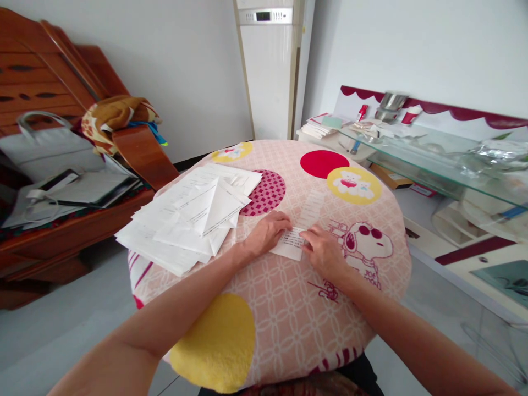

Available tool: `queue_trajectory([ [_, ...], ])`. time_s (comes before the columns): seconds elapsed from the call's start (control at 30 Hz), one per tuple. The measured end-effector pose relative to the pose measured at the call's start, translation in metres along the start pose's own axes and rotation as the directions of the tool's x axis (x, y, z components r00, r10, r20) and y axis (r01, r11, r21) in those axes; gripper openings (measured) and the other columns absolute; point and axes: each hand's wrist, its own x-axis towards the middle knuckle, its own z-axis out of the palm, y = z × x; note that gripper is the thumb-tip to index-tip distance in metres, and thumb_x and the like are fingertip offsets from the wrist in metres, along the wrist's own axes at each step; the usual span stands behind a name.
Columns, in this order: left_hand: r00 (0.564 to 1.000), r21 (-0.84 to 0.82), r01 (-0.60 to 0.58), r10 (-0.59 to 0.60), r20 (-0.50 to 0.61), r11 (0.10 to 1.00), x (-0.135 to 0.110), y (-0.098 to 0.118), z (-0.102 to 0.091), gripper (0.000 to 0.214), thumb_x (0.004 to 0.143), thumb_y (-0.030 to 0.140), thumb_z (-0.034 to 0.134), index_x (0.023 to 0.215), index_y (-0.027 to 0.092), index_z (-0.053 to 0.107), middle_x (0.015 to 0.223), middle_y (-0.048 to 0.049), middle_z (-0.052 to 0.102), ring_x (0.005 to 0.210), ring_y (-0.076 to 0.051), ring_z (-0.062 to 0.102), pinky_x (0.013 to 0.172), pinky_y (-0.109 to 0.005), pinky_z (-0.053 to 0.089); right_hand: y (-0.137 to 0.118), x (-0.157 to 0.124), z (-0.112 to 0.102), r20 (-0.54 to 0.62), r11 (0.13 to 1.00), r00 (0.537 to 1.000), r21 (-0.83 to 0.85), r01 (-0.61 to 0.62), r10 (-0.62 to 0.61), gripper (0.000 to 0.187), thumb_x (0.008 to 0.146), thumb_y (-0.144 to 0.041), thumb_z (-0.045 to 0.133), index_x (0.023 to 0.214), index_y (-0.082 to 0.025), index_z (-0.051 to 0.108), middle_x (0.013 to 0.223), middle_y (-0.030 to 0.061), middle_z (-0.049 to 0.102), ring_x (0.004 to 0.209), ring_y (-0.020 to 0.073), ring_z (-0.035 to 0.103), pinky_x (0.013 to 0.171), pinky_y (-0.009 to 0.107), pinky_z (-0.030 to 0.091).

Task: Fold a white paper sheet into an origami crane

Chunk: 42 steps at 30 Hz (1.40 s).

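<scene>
A small white sheet of paper (290, 248) with printed lines lies on the round table, between my two hands. My left hand (269, 231) grips its upper left edge with bent fingers. On the other side, my right hand (324, 250) pinches the right edge between thumb and fingers. Just beyond the fingers is a pale printed paper strip (312, 210); whether it joins the sheet I cannot tell. Left of my left hand is a loose pile of printed papers (165, 220), topped by a folded white paper (212, 209) with a raised crease.
A pink patterned tablecloth (284, 308) covers the table. To the left is a wooden bench (140, 154) with a grey bag (53, 146) and cloths. A glass-topped cabinet (424, 159) holding cups and papers stands right. An air conditioner (268, 71) is behind.
</scene>
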Motion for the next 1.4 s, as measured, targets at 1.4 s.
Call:
queue_trajectory([
  [1.4, 0.985, -0.138, -0.146, 0.157, 0.07, 0.98, -0.039, 0.012, -0.016, 0.026, 0.101, 0.026, 0.048, 0.09, 0.015, 0.07, 0.093, -0.0084, 0.071, 0.089, -0.017, 0.064, 0.079, -0.028, 0.051, 0.036, -0.004, -0.005, 0.016, 0.862, 0.904, 0.31, 0.401, -0.426, 0.026, 0.086, -0.029, 0.071, 0.11, -0.019, 0.071, 0.114, 0.0147, 0.071, 0.108, 0.0269, 0.066, 0.094, 0.045, 0.054],
])
